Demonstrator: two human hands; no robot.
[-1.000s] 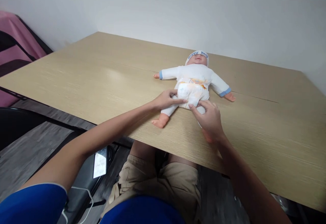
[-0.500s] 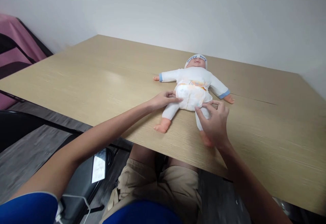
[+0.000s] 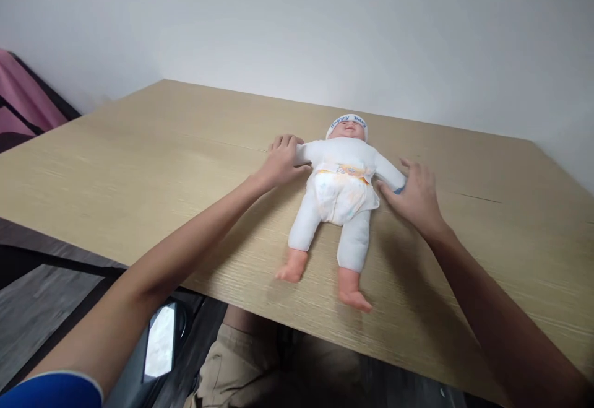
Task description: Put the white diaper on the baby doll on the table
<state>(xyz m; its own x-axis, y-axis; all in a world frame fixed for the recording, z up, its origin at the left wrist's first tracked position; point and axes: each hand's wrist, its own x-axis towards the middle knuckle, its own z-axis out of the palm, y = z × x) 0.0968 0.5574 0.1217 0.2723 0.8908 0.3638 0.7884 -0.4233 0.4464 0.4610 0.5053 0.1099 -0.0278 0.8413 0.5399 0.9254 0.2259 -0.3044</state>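
Observation:
A baby doll (image 3: 341, 194) in a white suit, a white cap and a diaper (image 3: 338, 194) lies on its back on the wooden table (image 3: 139, 160), feet toward me. My left hand (image 3: 279, 161) is curled over the end of the doll's arm on the left side and hides its hand. My right hand (image 3: 415, 196) is wrapped round the doll's other forearm, thumb below the sleeve and fingers over it, covering the blue cuff. Both doll legs lie free and stretched out.
The table's near edge runs just below the doll's feet, over my lap in tan shorts (image 3: 223, 364). A phone (image 3: 160, 349) sits on a dark chair at lower left. Pink fabric (image 3: 23, 104) lies at far left. A pale wall stands behind.
Both hands left the diaper at the doll's hips and moved outward and away from me to the doll's arms. The doll's legs, partly covered before, now show in full.

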